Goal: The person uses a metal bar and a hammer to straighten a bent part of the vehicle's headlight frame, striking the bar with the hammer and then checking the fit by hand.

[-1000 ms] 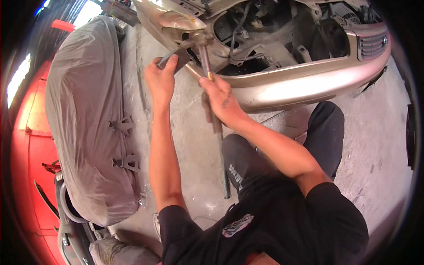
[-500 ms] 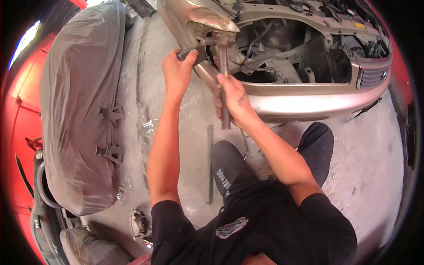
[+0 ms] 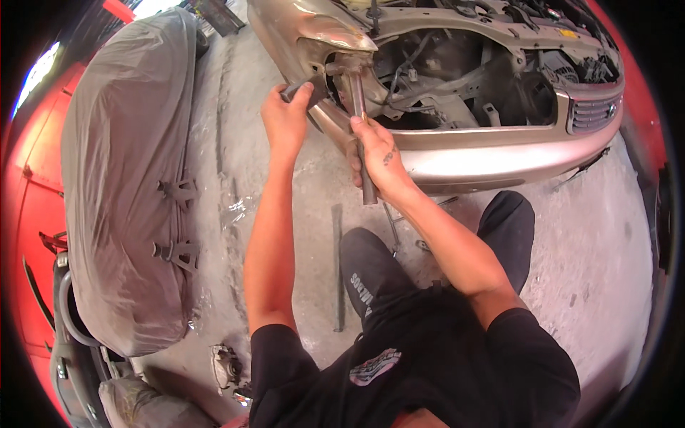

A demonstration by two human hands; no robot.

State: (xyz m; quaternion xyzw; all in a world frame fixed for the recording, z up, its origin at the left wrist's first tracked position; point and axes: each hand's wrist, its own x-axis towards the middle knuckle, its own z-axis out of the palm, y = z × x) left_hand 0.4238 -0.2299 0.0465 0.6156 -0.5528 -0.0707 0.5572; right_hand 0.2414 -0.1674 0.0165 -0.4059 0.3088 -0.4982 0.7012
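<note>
My right hand [image 3: 382, 153] is wrapped round the handle of a hammer [image 3: 359, 96]. The hammer's head lies at the torn front edge of a gold car fender [image 3: 325, 28], beside the open headlight cavity. Whether the head touches the metal I cannot tell. In my left hand [image 3: 284, 121] is a dark flat metal block [image 3: 315, 93], gripped with the thumb on top. It sits by the fender's lower corner, just left of the hammer head, and its far end is partly lost in shadow.
A silver bumper [image 3: 485, 160] spans below the cavity, with a grille [image 3: 592, 114] at right. A covered car [image 3: 128, 178] stands left, two metal stands [image 3: 178, 253] beside it. A long bar [image 3: 338, 267] lies on the floor; a headlight-like part [image 3: 225, 365] lies lower left.
The view has shifted slightly, moving the car a little left in the picture. The hammer handle leans a bit more. Both hands keep their grips at the fender.
</note>
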